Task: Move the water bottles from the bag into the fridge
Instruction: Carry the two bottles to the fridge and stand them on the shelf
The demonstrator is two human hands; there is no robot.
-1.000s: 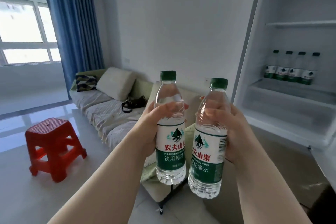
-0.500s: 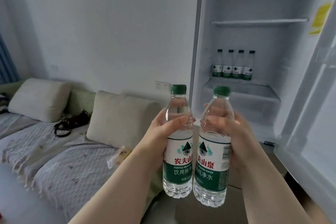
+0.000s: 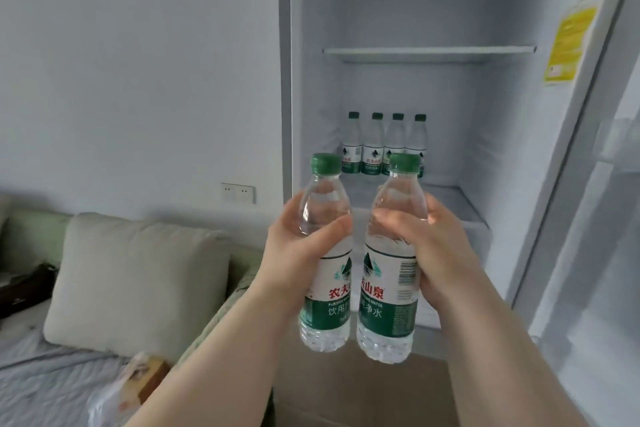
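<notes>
I hold two clear water bottles with green caps and green-white labels upright, side by side, in front of the open fridge. My left hand grips the left bottle around its middle. My right hand grips the right bottle the same way. The two bottles nearly touch. Several matching bottles stand in a row at the back left of the fridge's lower shelf, behind the held ones. The bag is not clearly in view.
The fridge door stands open at the right, with a yellow sticker on the fridge's inner side wall. A sofa with a pale cushion lies at the left. A crumpled plastic wrapper lies on the sofa. A wall socket sits beside the fridge.
The view has swung right from the room to face the fridge, and the fridge is nearer. Both hands still carry the bottles, now raised in front of the lower shelf.
</notes>
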